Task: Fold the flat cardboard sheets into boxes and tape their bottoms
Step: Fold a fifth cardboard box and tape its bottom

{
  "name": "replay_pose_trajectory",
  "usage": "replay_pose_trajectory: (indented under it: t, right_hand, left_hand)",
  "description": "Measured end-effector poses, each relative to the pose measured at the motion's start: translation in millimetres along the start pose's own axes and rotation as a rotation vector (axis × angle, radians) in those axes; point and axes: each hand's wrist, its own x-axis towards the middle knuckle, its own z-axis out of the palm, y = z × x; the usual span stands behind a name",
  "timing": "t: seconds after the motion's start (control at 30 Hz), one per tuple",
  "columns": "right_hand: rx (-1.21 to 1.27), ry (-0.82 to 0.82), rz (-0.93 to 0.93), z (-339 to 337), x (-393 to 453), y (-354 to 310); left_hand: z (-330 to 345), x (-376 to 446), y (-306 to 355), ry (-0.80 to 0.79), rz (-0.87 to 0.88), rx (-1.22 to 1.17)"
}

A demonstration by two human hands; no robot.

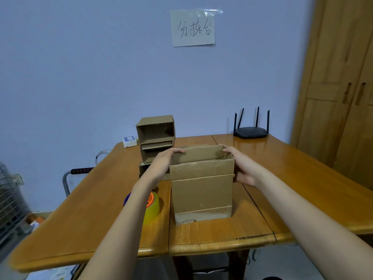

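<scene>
Two bare hands on one upright cardboard box [201, 190] near the middle of the wooden table [90, 209]. Left hand [163, 160] on the box's upper left corner, fingers curled over the far top edge; right hand [242, 168] flat along the right side, fingertips hooked over the far right corner. Both gripping the box, top open, bottom resting on the tabletop.

Just left of the box, partly hidden under the left forearm: a roll of yellowish tape [152, 209] with an orange core, something blue behind it, too covered to identify. Behind the left hand, a stack of finished boxes [155, 138] lying on their sides, openings toward the camera, close to the held box's far left corner. Beyond the stack, at the table's back edge, a small white device [129, 141]. Far right at the back, a black router [250, 131] with four antennas, well apart from the box.

Bare tabletop to the right of the box and in front of it, up to the near edge. Paper sign [192, 27] taped on the blue wall; wooden wardrobe [343, 77] along the right.
</scene>
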Motion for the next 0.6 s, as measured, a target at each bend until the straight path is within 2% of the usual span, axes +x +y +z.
replay_pose_trajectory:
  t: [0.1, 0.2, 0.33, 0.47, 0.6]
  right_hand:
    - [-0.044, -0.065, 0.026, -5, 1, 0]
    - [-0.114, -0.052, 0.08, -4, -4, -2]
    - [0.034, -0.117, 0.071, -2, -5, 3]
    - [0.123, -0.104, 0.057, -3, -2, 7]
    - [0.062, -0.082, 0.06, -4, -1, 5]
  left_hand:
    - [-2, -1, 3, -0.133, -0.07, -0.054]
    - [-4, 0, -3, -0.268, -0.082, -0.166]
    - [2, -1, -11, -0.169, -0.067, -0.304]
    - [9, -3, -22, -0.158, -0.03, -0.172]
    - [9, -3, -23, -0.197, -0.031, -0.171]
